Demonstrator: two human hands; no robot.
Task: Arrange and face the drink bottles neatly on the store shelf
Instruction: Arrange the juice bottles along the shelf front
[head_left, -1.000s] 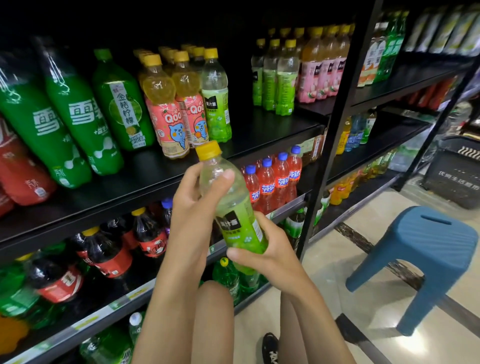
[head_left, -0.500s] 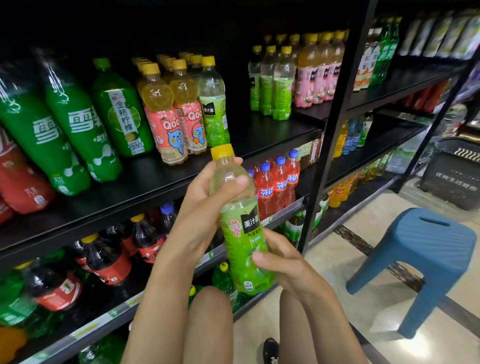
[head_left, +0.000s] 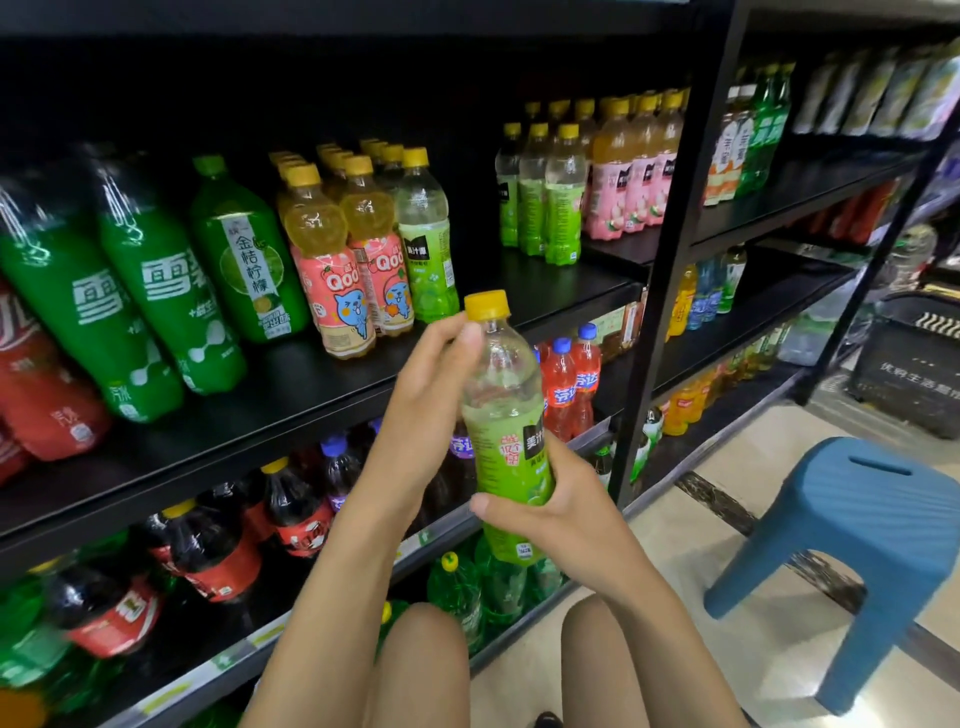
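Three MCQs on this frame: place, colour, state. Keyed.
1. Blue plastic stool stands: A) on the floor, beside the black metal shelving; B) on a shelf; C) on the person's knees.
2. Cap of the held clear plastic green-juice bottle: A) blue; B) red; C) yellow.
3. That bottle is: A) shelved; B) gripped by left hand and right hand; C) on the floor.
1A, legs on tiles; 2C, cap shows yellow; 3B, both hands wrap it.
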